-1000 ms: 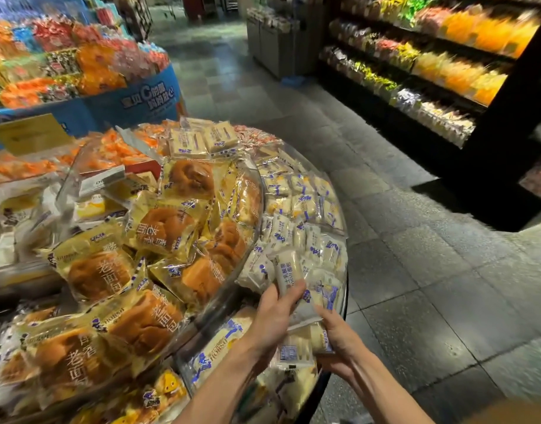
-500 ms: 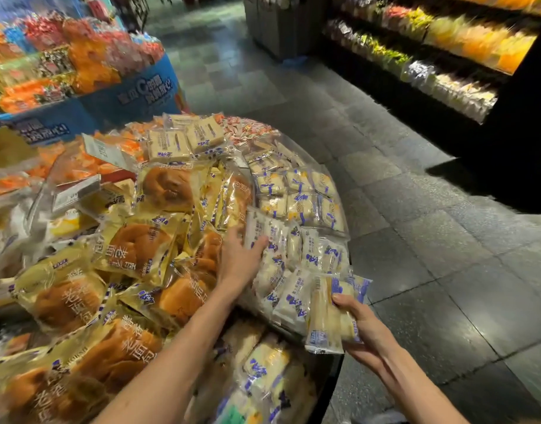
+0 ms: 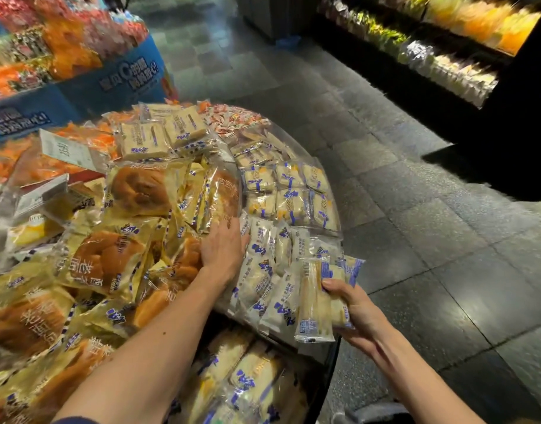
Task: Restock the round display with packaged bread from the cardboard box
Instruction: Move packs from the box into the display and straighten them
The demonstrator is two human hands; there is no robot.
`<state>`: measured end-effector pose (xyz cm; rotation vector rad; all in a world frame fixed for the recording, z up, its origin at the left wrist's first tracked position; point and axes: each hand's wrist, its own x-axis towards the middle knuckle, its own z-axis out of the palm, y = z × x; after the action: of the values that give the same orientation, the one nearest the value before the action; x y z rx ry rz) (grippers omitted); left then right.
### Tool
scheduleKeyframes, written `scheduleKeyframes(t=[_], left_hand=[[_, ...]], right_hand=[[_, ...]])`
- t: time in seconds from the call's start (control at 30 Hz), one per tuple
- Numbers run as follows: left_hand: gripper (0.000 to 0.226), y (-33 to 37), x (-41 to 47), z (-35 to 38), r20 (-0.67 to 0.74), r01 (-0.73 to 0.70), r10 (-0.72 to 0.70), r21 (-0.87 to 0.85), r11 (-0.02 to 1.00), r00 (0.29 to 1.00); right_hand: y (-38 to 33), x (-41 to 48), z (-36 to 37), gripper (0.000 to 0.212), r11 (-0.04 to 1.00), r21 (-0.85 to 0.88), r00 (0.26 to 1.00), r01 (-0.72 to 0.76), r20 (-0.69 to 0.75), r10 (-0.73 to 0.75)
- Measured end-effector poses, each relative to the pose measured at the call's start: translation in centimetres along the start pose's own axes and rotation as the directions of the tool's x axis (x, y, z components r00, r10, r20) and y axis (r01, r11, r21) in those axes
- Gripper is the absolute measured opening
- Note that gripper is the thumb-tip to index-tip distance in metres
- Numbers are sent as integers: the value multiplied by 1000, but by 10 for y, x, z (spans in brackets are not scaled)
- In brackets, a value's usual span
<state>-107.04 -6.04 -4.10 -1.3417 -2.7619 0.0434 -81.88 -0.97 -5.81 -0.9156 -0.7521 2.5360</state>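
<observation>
Your left hand (image 3: 223, 255) has moved up since a second ago, off the packets by your right hand and onto the seam between the brown bun packs (image 3: 107, 258) and the row of white packs (image 3: 275, 249), just inside the clear rim of the round display (image 3: 339, 231). Fingers straight, palm pressed flat, likely holding the row back to open a slot. Your right hand (image 3: 352, 307) grips a few packs of packaged bread (image 3: 312, 301) on end, fingers curled round them, right at the rim, probably staged for that slot. Cardboard box not in view.

Writing: bun packs show big white Chinese characters; blue print on white packs is too blurred to read. Price card (image 3: 65, 149), well inside the rim, seems to read 23.90. Blue banner (image 3: 131, 78), beyond the rim, has a large C plus Chinese text.
</observation>
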Motion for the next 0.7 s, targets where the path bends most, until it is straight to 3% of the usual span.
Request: scheduleKeyframes(t=[0.13, 0.23, 0.3, 0.33, 0.4, 0.47, 0.53, 0.7], left_hand=[[41, -2, -3, 0, 28, -2, 2, 9, 1000, 1000], [32, 2, -12, -13, -87, -41, 25, -191, 981, 996], [25, 15, -40, -27, -145, -130, 69, -473, 872, 987], [27, 24, -61, -35, -122, -181, 135, -587, 789, 983], [37, 42, -106, -47, -29, -216, 276, -705, 676, 961], [59, 49, -134, -45, 30, -195, 303, -706, 681, 952], [83, 47, -145, -38, 26, -184, 263, -648, 739, 964], [100, 40, -147, -35, -12, -159, 189, -592, 790, 982]], right_hand=[[-2, 3, -2, 68, 1000, -17, 1000, -4, -10, 4], [-2, 8, -1, 66, 1000, -16, 999, -15, -35, 14], [-1, 10, 3, 68, 1000, -6, 999, -12, -52, 12], [-1, 11, 5, 69, 1000, -17, 998, -17, -59, 16], [1, 12, 13, 52, 1000, -25, 998, -6, -60, 4], [4, 13, 18, 39, 999, -29, 996, 30, -82, -32], [7, 12, 23, 43, 994, -90, 991, 62, -116, -72], [22, 11, 35, 52, 972, -219, 985, 90, -124, -119]])
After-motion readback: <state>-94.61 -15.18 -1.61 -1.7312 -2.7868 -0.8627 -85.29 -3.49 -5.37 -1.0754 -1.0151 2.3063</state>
